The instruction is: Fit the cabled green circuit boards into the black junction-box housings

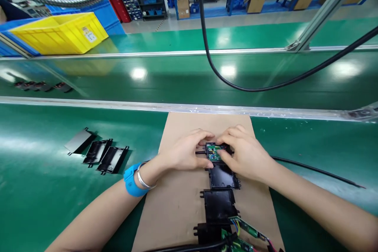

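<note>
A green circuit board (213, 152) sits in a small black plastic case on the cardboard sheet (174, 201). My left hand (187, 150) curves around the case's left side, thumb and fingers apart at its edges. From the right, my right hand (243, 151) grips the case and board, its thumb over the board. A black cable (319, 170) with a bare end runs out to the right beyond my right forearm. Toward me, black case halves (220, 206) lie in a column. Wired green boards (251, 230) rest on the nearest one.
Several black cases (110, 160) lie on the green table at left. A metal rail (132, 106) crosses behind the cardboard. Dark parts (43, 86) sit on the belt beyond. A black cable (236, 86) hangs ahead, and a yellow bin (62, 33) stands at the far left.
</note>
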{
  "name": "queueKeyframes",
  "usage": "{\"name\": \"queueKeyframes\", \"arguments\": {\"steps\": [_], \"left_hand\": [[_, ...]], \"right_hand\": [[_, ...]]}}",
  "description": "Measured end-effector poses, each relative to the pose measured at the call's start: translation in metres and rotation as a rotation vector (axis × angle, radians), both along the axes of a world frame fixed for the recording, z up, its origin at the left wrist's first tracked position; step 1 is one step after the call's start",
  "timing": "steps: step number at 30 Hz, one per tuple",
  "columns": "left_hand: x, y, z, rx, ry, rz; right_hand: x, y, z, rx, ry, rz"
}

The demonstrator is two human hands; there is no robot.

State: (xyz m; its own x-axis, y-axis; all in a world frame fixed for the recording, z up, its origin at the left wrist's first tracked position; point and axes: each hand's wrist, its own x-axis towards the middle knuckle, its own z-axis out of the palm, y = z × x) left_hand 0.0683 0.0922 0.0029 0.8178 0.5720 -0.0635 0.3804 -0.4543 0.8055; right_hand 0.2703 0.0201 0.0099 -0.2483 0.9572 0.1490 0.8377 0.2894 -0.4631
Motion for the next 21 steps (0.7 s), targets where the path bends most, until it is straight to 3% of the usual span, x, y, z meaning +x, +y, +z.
{"name": "queueKeyframes", "arguments": {"steps": [4, 15, 21], "left_hand": [[0.002, 0.000, 0.003, 0.110, 0.068, -0.042], [0.003, 0.002, 0.005, 0.210, 0.129, -0.097], [0.001, 0.002, 0.002, 0.287, 0.054, -0.119]], "right_hand": [[-0.008, 0.009, -0.004, -0.125, 0.044, 0.040], [0.006, 0.010, 0.003, -0.116, -0.212, 0.245], [0.007, 0.012, -0.007, -0.054, -0.143, 0.284]]}}
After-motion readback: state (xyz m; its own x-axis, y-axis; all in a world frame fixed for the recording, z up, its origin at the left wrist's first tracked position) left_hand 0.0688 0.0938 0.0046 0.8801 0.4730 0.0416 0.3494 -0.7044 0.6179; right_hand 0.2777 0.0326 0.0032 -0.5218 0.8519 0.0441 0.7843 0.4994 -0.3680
